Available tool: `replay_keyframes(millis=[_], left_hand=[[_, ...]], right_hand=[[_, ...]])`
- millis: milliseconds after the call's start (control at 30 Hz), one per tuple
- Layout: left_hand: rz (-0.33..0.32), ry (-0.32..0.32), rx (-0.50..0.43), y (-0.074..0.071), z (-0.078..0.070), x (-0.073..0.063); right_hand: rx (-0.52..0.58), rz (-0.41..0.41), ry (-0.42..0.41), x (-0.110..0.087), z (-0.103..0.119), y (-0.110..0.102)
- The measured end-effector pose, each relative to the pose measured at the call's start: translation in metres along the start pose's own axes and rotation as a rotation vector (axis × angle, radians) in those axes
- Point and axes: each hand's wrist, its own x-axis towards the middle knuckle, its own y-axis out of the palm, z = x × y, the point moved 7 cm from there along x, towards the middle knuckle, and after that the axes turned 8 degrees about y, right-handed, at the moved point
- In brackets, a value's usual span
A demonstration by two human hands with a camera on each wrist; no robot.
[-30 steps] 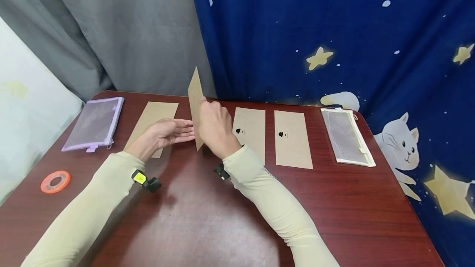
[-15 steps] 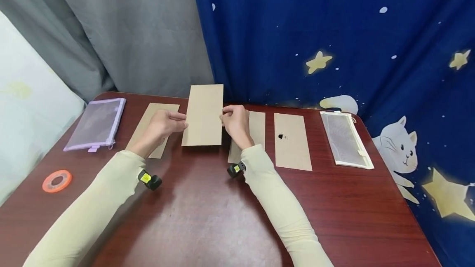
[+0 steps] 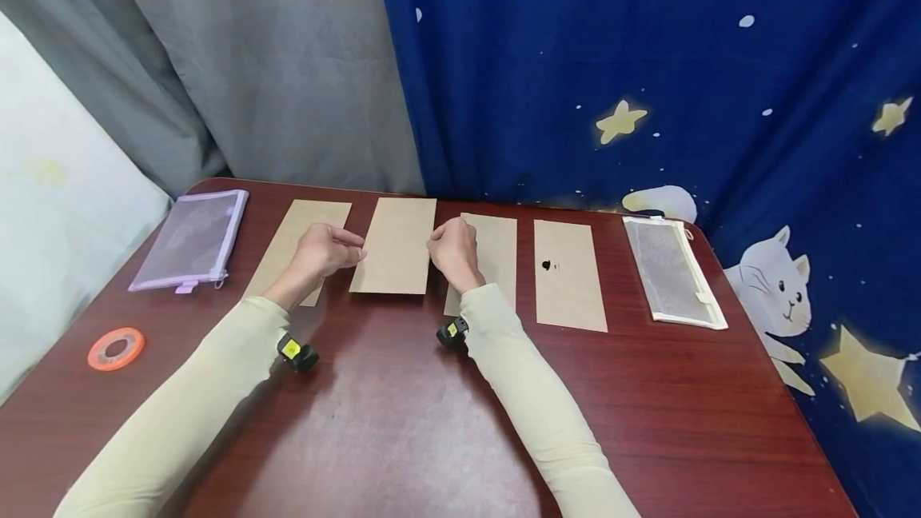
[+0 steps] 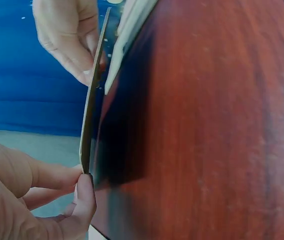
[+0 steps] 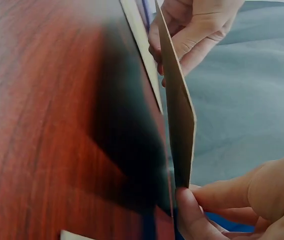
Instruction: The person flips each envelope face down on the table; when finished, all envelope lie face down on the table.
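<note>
Pinching opposite edges in head view, left hand point(image 3: 324, 253) and right hand point(image 3: 455, 249) are holding card point(image 3: 394, 246) between them, apparently positioning it. Left wrist view: table point(image 4: 217, 120) is lying beneath grip, card not touching. Right wrist view: likewise; level lowering is seemingly being called for.

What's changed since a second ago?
The held card, edge-on before, now shows its blank face, lower over the table. The left hand, fingers straight then, now pinches one edge; the right hand holds the other. Purple pouch, white pouch and orange ring stayed put.
</note>
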Motion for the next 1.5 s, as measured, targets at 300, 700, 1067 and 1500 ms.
replay_keyframes(millis=[300, 700, 1067, 1500], left_hand=[[-0.057, 0.15, 0.233, 0.006, -0.002, 0.002], [-0.017, 0.149, 0.35, 0.002, -0.012, 0.001], [0.132, 0.022, -0.129, 0.027, -0.033, -0.007], [0.36, -0.311, -0.824, 0.101, -0.068, 0.004]], right_hand=[[-0.073, 0.075, 0.007, 0.001, -0.007, 0.019], [-0.221, 0.025, -0.06, 0.0, 0.011, 0.016], [0.043, 0.259, -0.001, 0.002, -0.026, -0.064], [0.583, 0.735, 0.422, 0.007, -0.126, -0.116]])
